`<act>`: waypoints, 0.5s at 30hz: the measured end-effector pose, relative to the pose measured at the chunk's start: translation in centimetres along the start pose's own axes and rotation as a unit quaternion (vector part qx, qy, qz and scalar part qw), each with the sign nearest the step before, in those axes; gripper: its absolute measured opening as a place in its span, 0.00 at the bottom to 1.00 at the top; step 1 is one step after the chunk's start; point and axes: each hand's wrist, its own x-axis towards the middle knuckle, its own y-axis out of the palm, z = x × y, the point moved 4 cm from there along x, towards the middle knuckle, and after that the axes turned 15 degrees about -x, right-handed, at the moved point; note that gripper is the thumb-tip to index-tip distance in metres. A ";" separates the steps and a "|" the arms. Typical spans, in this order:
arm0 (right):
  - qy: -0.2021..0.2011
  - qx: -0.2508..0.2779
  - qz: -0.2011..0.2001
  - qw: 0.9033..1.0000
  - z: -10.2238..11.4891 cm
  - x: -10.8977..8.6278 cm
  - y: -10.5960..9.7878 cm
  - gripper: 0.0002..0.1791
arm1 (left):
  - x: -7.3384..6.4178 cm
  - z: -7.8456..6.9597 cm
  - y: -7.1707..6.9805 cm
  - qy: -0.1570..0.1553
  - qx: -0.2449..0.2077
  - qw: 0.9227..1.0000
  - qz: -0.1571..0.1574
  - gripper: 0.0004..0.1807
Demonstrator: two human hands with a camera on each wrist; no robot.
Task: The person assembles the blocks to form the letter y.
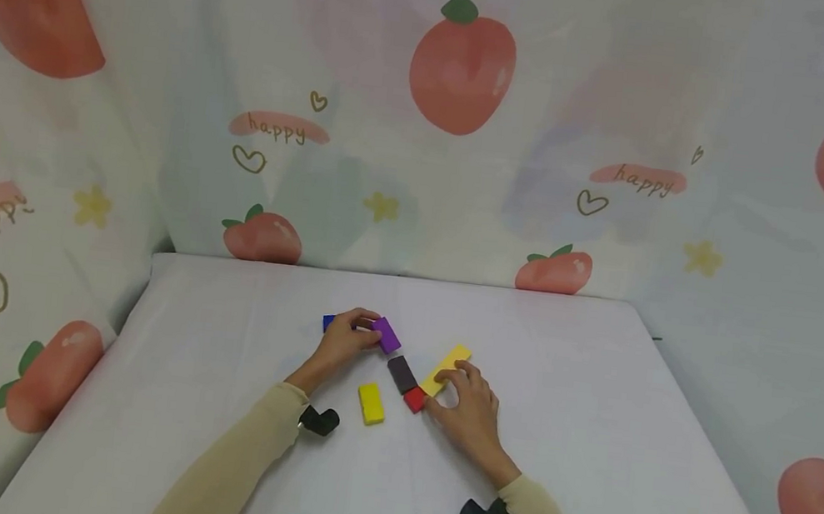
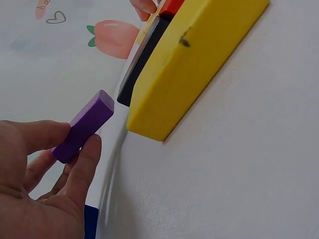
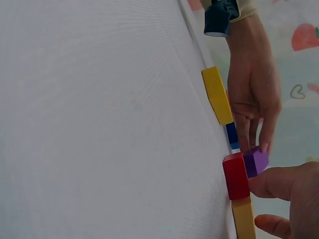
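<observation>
Between thumb and fingertips my left hand (image 1: 344,340) pinches a purple block (image 1: 387,336), which shows off the cloth in the left wrist view. Beside its lower end lies a black block (image 1: 402,375), followed by a red block (image 1: 414,400). A long pale yellow block (image 1: 457,355) slants away from the red one, the two forming a corner. My right hand (image 1: 473,410) is at this corner, its thumb touching the red block and its fingers loosely bent by the pale yellow one. Part of a blue block (image 1: 327,323) shows behind my left hand.
A bright yellow block (image 1: 370,404) lies apart, between my forearms. All the blocks are on a white-covered table (image 1: 585,476). A printed cloth backdrop (image 1: 372,60) with fruit and hearts encloses the back and sides.
</observation>
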 end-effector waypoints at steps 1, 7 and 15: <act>0.000 0.001 0.000 1.000 0.0 0.0 0.0 0.17 | 0.0 0.0 0.0 0.000 0.010 1.000 -0.001 0.18; -0.003 0.000 -0.009 1.000 0.0 0.0 -0.2 0.17 | 0.3 0.3 0.4 0.003 0.040 0.999 -0.003 0.16; -0.006 0.000 -0.014 1.000 0.0 0.0 0.0 0.17 | 0.4 0.9 0.6 -0.005 0.035 0.999 0.009 0.16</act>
